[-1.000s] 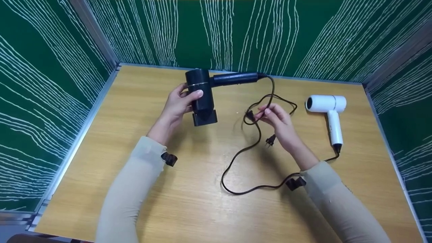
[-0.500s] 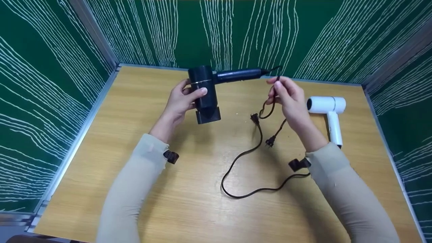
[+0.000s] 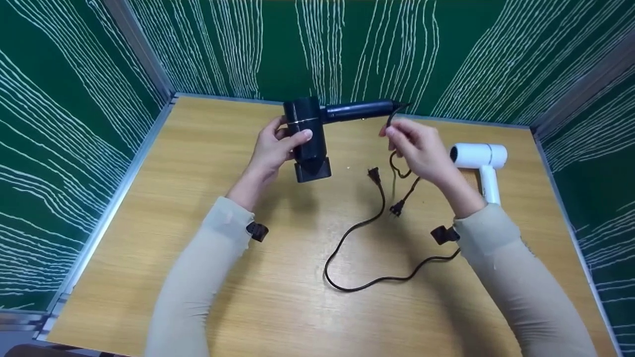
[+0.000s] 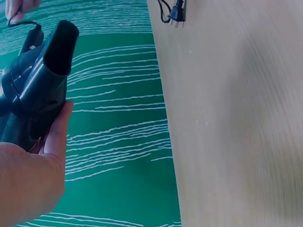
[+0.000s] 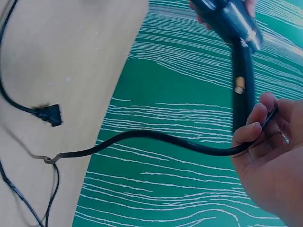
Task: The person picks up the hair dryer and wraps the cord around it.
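Note:
A black hair dryer [image 3: 310, 130] is held up by its barrel in my left hand [image 3: 275, 148], thumb across the front, its handle pointing right. In the left wrist view the dryer's flat nozzle [image 4: 60, 49] faces the camera, above the left hand [image 4: 35, 179]. My right hand [image 3: 421, 148] pinches the dryer's black cord just below the handle's end. The right wrist view shows the cord [image 5: 161, 137] running from the right hand [image 5: 272, 156] down toward the table, with the handle [image 5: 242, 90] beside the fingertips.
A white hair dryer [image 3: 478, 155] lies at the right of the wooden table [image 3: 163, 238], partly hidden by the right forearm. Two black plugs [image 3: 374, 174] [image 3: 397, 207] lie mid-table, and a cord [image 3: 347, 232] curves toward the front. Green walls [image 3: 357, 49] enclose the back and sides.
The black dryer has moved slightly right and a little up. My right hand has risen along the cord toward the handle's end, then shifted slightly left. The cord's loop has lifted clear of one plug.

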The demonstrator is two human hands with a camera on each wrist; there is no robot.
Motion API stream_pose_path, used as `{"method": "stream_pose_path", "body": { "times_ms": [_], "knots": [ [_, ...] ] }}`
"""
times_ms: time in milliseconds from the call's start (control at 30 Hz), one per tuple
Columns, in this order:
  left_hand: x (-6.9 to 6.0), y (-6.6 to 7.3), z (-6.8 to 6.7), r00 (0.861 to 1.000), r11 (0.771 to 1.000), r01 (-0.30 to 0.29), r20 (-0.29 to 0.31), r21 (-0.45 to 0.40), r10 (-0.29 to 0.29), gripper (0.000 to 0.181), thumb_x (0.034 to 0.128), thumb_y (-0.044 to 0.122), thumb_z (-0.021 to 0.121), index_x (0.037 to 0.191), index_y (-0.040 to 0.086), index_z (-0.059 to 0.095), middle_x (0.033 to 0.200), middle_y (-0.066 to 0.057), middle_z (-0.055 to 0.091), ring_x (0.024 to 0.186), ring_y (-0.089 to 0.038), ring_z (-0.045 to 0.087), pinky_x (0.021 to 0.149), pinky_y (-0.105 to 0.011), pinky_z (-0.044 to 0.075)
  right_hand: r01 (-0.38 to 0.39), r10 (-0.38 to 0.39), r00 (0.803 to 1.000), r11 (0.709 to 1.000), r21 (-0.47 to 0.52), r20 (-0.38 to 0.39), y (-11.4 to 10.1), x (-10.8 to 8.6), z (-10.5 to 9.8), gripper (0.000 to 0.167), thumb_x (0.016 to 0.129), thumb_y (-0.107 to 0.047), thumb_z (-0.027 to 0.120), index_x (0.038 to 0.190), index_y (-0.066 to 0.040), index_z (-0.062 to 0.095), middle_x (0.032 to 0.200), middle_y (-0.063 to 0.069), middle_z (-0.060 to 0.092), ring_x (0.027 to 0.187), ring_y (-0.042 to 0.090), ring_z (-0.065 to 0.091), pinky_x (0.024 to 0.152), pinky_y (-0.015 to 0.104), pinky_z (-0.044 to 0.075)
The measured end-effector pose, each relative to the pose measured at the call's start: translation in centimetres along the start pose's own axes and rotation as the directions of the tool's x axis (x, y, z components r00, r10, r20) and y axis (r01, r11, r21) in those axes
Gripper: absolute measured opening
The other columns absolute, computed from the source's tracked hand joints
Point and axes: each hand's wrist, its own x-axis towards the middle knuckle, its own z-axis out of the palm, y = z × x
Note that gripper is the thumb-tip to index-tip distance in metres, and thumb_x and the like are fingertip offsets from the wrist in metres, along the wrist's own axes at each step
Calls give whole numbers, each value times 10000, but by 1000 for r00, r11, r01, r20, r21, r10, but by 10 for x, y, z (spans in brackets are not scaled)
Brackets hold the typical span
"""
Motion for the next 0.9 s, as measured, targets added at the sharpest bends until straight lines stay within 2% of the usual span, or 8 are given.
{"method": "stream_pose_path", "body": {
  "times_ms": [100,267,433,600,667,733,800,900],
  "knots": [
    [-1,-1,0,1000,1000,-14,7,-8,14,706,954,268,824,1548,114,475,1402,-141,650,1240,-316,650,1081,-510,544,-10,11,999,1000,-26,36,7,-4,5,274,1136,-182,533,1171,-29,757,871,77,655,738,202,581,654,213,477],
    [-2,0,-1,1000,1000,-16,25,-23,16,695,959,271,816,1545,119,474,1421,-136,641,1260,-318,642,1110,-523,519,-80,76,992,996,38,97,21,-8,8,307,1130,-253,559,1173,-42,778,838,24,634,673,189,524,579,239,429],
    [-3,0,-3,997,999,-26,73,-29,28,702,954,269,809,1547,120,465,1425,-134,634,1266,-323,631,1112,-539,512,-184,158,971,973,136,181,38,-7,7,330,1116,-295,594,1144,-30,789,784,6,603,589,104,428,510,234,349],
    [-6,-2,-6,991,999,-49,128,-8,50,696,947,251,791,1544,99,467,1400,-157,643,1238,-333,638,1082,-550,529,-238,194,946,960,149,258,52,-3,2,304,1103,-226,623,1116,31,785,822,-13,703,584,72,456,509,199,361],
    [-7,-4,-8,987,998,-55,151,3,54,695,947,240,782,1547,88,465,1392,-170,645,1225,-339,644,1068,-548,539,-244,204,940,962,125,273,57,-1,-2,288,1091,-206,643,1119,48,776,840,2,730,597,76,503,508,194,378],
    [-8,-5,-9,983,998,-62,172,18,58,693,947,225,775,1548,80,462,1388,-178,642,1214,-343,650,1054,-544,552,-285,254,931,955,84,263,59,1,-7,293,1070,-232,682,1107,42,781,847,2,741,630,88,546,529,199,407],
    [-9,-6,-10,979,997,-72,193,34,64,684,949,210,772,1546,71,466,1384,-190,639,1203,-353,655,1042,-542,564,-321,305,921,947,27,241,61,4,-14,285,1052,-237,710,1111,31,786,863,1,758,675,106,598,550,210,438],
    [-9,-8,-10,975,994,-79,212,72,62,678,949,207,787,1537,75,476,1377,-186,637,1190,-352,661,1032,-524,577,-338,349,917,937,-89,192,61,7,-24,187,1022,-148,733,1056,23,801,831,6,743,663,125,569,562,222,430]
  ]
}}
